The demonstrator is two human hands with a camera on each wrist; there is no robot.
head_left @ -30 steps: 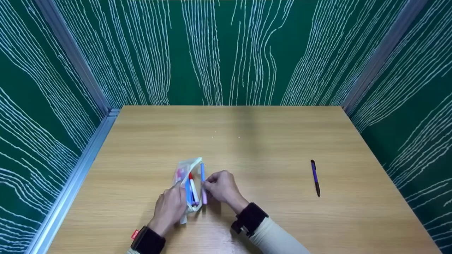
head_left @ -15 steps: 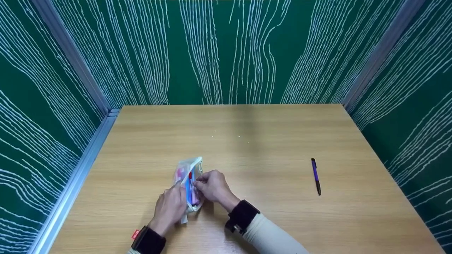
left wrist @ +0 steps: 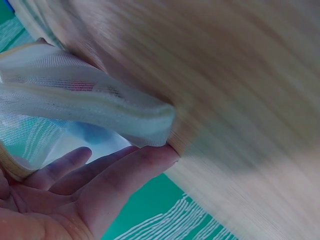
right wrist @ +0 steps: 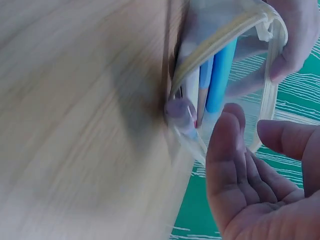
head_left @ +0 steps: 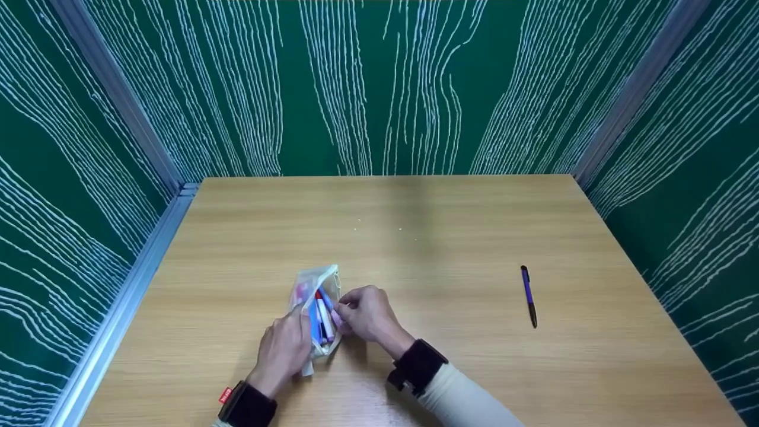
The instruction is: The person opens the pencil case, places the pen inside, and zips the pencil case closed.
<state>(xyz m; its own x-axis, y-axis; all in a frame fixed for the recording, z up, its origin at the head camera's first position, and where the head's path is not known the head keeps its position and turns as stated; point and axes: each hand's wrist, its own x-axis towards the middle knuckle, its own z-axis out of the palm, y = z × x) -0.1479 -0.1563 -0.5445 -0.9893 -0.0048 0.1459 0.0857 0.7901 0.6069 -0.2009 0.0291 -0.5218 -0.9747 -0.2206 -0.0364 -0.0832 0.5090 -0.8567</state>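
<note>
Clear mesh pouch (head_left: 315, 296), open, pens (head_left: 323, 314) inside

I can read no text, number or brand anywhere in these views. The one candidate is a small red tag (head_left: 227, 394) on the dark wrist strap of my left hand (head_left: 283, 351); it seems to carry pale marks, but they are too small and blurred for me to make out. The mesh pouch (head_left: 316, 296), the pens inside it and the purple pen (head_left: 529, 296) lying apart on the table show no lettering I can read.
</note>
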